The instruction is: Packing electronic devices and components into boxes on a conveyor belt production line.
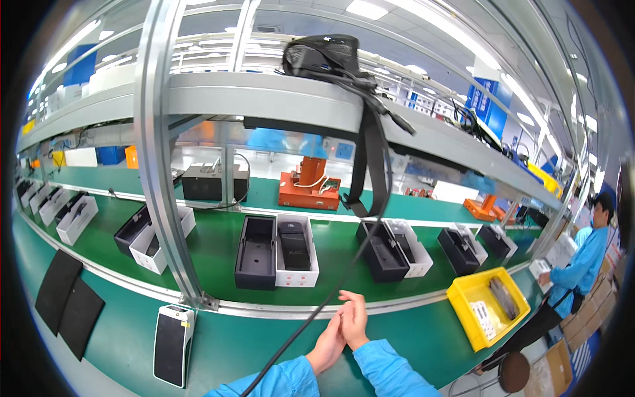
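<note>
My left hand [327,347] and my right hand [355,321] meet palm to palm over the near green worktop, close to the metal rail. The right fingers are outstretched and a little bent; the left ones are partly covered by the right hand. Neither hand shows anything in it. Beyond them, on the green conveyor belt, a black box tray [255,255] stands beside a white box [297,280] holding a black wrapped item [294,248]. To the left, a white handheld device with a dark screen [171,347] lies on the worktop.
A yellow bin [473,331] with small items stands at the right. Two black mats [69,301] lie far left. More box pairs [387,255] line the belt. A metal post [159,145] and hanging black cable [311,321] cross the view. A person in blue [582,258] works at right.
</note>
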`<state>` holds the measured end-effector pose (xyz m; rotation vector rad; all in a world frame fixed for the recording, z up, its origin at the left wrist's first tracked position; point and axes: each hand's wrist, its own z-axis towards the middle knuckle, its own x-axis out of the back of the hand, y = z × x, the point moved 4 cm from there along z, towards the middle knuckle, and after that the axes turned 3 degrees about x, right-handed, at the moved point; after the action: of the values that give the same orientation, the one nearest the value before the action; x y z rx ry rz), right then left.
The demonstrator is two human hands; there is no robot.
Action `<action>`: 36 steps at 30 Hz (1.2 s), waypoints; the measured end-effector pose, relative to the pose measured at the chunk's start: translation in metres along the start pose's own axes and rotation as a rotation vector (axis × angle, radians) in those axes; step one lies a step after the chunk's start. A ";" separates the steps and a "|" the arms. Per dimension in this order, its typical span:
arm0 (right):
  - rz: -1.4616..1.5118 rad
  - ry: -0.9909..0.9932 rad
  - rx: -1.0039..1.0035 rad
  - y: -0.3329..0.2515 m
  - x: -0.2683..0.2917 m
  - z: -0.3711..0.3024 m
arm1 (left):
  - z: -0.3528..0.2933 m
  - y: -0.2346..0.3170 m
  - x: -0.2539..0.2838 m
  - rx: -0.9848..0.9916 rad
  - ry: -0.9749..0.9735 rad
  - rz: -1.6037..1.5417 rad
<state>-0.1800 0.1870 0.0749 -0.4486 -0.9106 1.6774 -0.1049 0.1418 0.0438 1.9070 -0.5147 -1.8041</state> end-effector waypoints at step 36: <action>-0.419 -0.366 0.419 -0.036 -0.043 -0.023 | 0.009 0.023 0.051 -0.213 0.092 -0.033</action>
<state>-0.1271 0.1576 0.0807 0.3245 -0.8118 1.5221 -0.1094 0.0930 0.0144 1.8509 -0.2501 -1.7072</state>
